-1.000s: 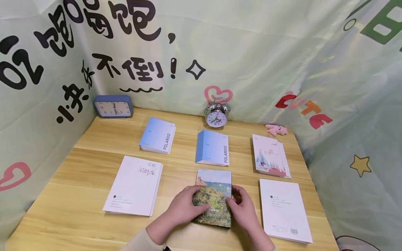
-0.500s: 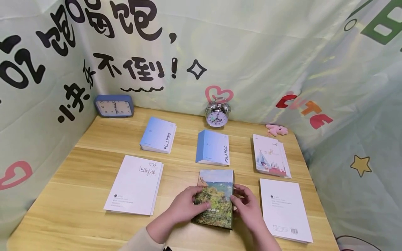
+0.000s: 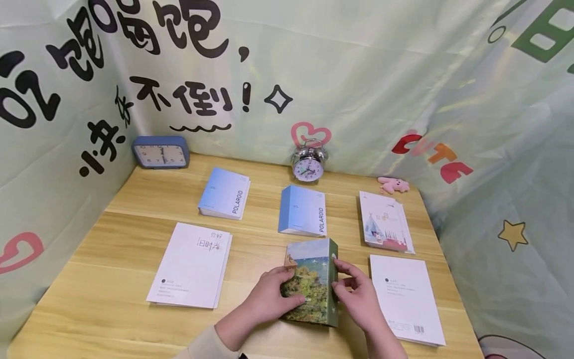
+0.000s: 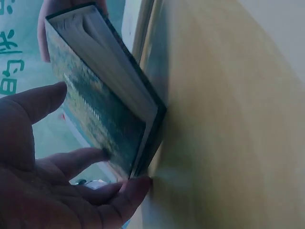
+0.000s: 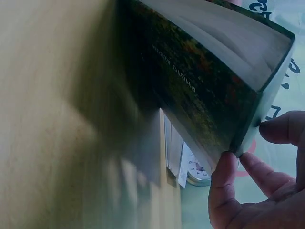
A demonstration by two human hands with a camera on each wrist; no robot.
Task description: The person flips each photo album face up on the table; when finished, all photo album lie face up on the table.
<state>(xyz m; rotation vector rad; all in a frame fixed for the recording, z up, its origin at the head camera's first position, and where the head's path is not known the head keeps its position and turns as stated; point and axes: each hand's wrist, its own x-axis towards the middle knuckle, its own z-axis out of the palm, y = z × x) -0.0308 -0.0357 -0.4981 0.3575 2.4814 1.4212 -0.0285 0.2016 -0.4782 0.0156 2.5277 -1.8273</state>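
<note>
In the head view, a photo album (image 3: 309, 281) with a painted seaside cover sits tilted at lower centre, its green spine (image 3: 333, 299) facing right. The left hand (image 3: 266, 295) holds the album's left side, thumb on the cover; the right hand (image 3: 360, 296) holds the spine at its fingertips. White booklets lie at centre left (image 3: 190, 267) and lower right (image 3: 405, 299). In the left wrist view, the album stands slanted in the upper left, page edges (image 4: 114, 62) showing, the left hand's fingers spread around its near corner. In the right wrist view, the album fills the upper right, the right hand's fingertips against its spine.
</note>
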